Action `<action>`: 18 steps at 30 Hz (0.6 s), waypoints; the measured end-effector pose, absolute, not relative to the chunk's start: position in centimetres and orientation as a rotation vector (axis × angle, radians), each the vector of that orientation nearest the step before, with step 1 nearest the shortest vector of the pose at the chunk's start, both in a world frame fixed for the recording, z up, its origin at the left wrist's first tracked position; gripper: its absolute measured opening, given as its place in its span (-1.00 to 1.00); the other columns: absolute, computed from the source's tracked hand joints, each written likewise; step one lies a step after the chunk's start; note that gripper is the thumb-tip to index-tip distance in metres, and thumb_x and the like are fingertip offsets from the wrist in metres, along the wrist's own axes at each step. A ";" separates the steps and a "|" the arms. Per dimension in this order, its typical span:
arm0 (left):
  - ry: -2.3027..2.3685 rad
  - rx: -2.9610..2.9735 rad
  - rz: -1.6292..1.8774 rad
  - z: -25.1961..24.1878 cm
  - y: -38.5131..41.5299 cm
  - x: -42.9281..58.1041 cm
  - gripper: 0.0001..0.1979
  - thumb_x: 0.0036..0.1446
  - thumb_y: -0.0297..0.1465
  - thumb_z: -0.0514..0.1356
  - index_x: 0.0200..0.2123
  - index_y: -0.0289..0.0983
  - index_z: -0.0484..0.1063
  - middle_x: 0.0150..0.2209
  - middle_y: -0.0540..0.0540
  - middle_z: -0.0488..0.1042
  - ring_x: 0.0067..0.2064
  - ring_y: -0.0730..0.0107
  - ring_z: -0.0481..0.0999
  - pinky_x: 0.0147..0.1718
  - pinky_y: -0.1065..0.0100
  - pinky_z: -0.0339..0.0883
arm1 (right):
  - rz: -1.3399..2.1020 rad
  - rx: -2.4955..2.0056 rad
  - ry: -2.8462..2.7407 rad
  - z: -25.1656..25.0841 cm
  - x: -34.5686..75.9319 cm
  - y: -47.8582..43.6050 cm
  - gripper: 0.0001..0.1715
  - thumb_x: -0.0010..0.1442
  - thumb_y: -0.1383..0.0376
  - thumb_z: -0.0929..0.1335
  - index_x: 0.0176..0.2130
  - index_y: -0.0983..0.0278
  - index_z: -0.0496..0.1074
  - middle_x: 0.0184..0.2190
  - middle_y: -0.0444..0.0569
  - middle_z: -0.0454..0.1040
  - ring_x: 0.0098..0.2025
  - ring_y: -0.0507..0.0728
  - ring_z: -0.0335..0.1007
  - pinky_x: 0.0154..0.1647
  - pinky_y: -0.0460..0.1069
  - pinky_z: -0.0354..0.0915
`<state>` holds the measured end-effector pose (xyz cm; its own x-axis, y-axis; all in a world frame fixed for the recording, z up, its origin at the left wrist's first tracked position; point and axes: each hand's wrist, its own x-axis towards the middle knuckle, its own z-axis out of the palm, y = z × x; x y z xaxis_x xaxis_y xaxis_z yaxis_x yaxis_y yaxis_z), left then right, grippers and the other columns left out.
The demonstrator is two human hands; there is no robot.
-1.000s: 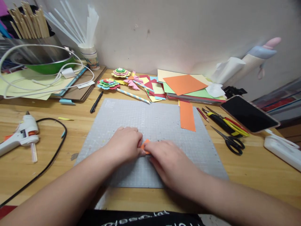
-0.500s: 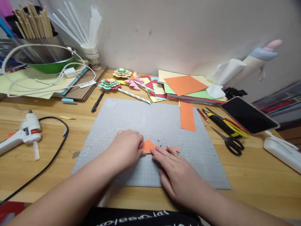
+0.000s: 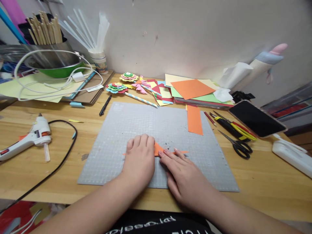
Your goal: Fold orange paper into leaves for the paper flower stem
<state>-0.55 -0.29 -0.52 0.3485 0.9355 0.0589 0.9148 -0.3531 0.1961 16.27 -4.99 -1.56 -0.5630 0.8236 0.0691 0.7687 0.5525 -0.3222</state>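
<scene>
Orange paper (image 3: 158, 150) | under both hands (image 3: 140, 159) (image 3: 182, 170) | cups (image 3: 99, 62): pale sticks (image 3: 102, 34) (fanned out)

Left hand (image 3: 140, 159) and right hand (image 3: 181, 172) block the grey gridded mat (image 3: 104, 139) centrally; a hand could pass beyond them, left of the rectangular orange paper strip (image 3: 195, 121).

L hand (image 3: 141, 159) curled over L part of orange ppr (image 3: 157, 149), R hand (image 3: 181, 169) w/ fingers laid on its R part, all on grey mat (image 3: 131, 118). Orange ppr strip (image 3: 194, 121) nr mat's far R corner. On bench (image 3: 260, 182), R of mat: blk scissors (image 3: 239, 147), phone (image 3: 257, 118). L side: glue gun (image 3: 40, 131) w/ blk cord (image 3: 76, 133), blk pen (image 3: 105, 105). Beyond: ppr flowers (image 3: 117, 87).
</scene>
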 end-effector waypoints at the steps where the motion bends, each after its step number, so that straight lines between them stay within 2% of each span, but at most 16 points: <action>1: 1.708 2.498 0.216 -0.6 -0.3 -0.6 -0.81 0.19 -0.50 -0.07 -0.22 -0.27 0.30 -0.21 -0.18 0.36 -0.15 0.10 0.25 -0.16 0.08 0.08 | 0.384 -1.341 -2.578 -1.6 16.3 -5.0 -0.42 0.09 0.45 0.20 0.13 0.38 0.24 0.18 0.13 0.29 0.25 0.19 0.12 0.29 0.24 0.02; 8: 1.794 2.471 0.255 -1.1 -0.4 -2.0 -0.87 0.22 -0.43 -0.05 -0.23 -0.26 0.27 -0.22 -0.16 0.35 -0.15 0.11 0.25 -0.12 0.08 0.05 | 0.418 -1.350 -2.589 -1.3 16.3 -4.9 -0.47 0.13 0.44 0.19 0.11 0.37 0.25 0.20 0.10 0.26 0.25 0.18 0.12 0.29 0.22 0.03; 18: 1.959 2.328 0.235 -1.4 -0.7 -5.5 -0.89 0.19 -0.44 -0.06 -0.28 -0.24 0.24 -0.25 -0.16 0.36 -0.18 0.11 0.29 -0.15 0.07 0.09 | 0.455 -1.307 -2.572 -1.1 16.6 -4.6 -0.50 0.15 0.44 0.20 0.09 0.32 0.26 0.18 0.10 0.29 0.24 0.18 0.16 0.26 0.24 0.08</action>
<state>-5.48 -0.69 -1.37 0.1655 0.9844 0.0594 0.9706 -0.1732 0.1673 16.56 -4.59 -1.15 -0.5804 0.8125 0.0548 0.7443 0.5566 -0.3691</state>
